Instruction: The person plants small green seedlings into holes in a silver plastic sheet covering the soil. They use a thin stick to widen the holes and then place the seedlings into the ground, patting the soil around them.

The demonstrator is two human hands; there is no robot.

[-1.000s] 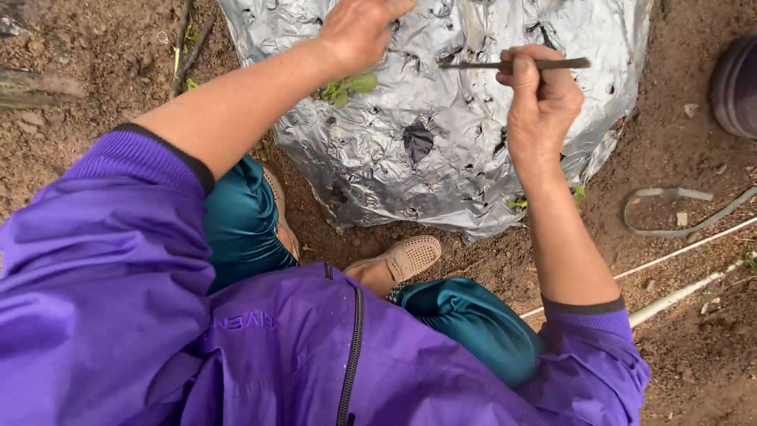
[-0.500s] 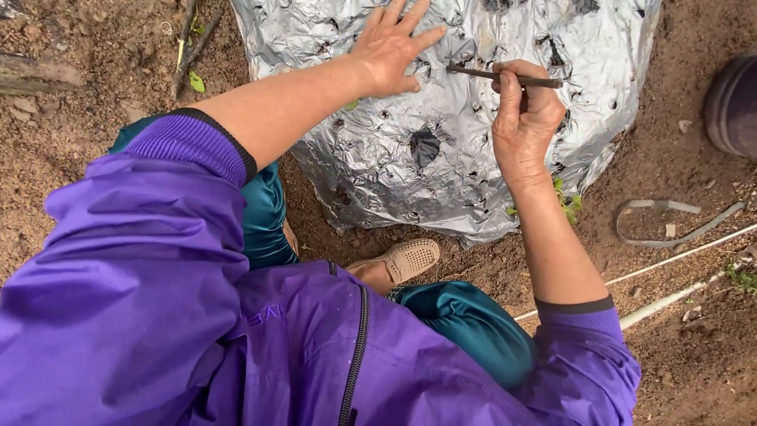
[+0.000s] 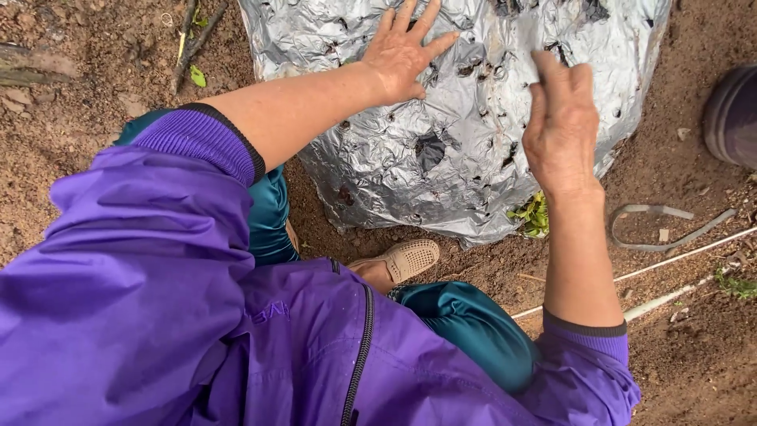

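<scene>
Silver foil sheet point(image 3: 465, 150) lay crumpled over a mound on brown soil point(image 3: 95, 95), pocked with many small punched holes and one larger dark tear near its middle.

Left hand point(image 3: 402, 55) rested flat on the sheet's upper left part, palm down, fingers spread wide and touching the foil; nothing held in it.

Right hand point(image 3: 561, 126) was over the sheet's right side, back of hand toward the camera, fingers together and bent downward toward the foil. Whether they closed on anything could not be told: the fingertips and palm side were hidden, and the hand was slightly blurred.

A small green plant point(image 3: 535, 214) showed at the sheet's lower right edge, just below the right wrist. A green leaf point(image 3: 197, 77) lay on the soil left of the sheet, near some dry sticks point(image 3: 193, 31).

Below the sheet's lower edge: a beige perforated shoe point(image 3: 406, 259) on the soil, teal trousers point(image 3: 473, 327) and purple jacket sleeves point(image 3: 158, 237). Right of the sheet, well apart from it: a loop of grey strap point(image 3: 654, 229) and thin white lines point(image 3: 670, 264) on the ground
</scene>
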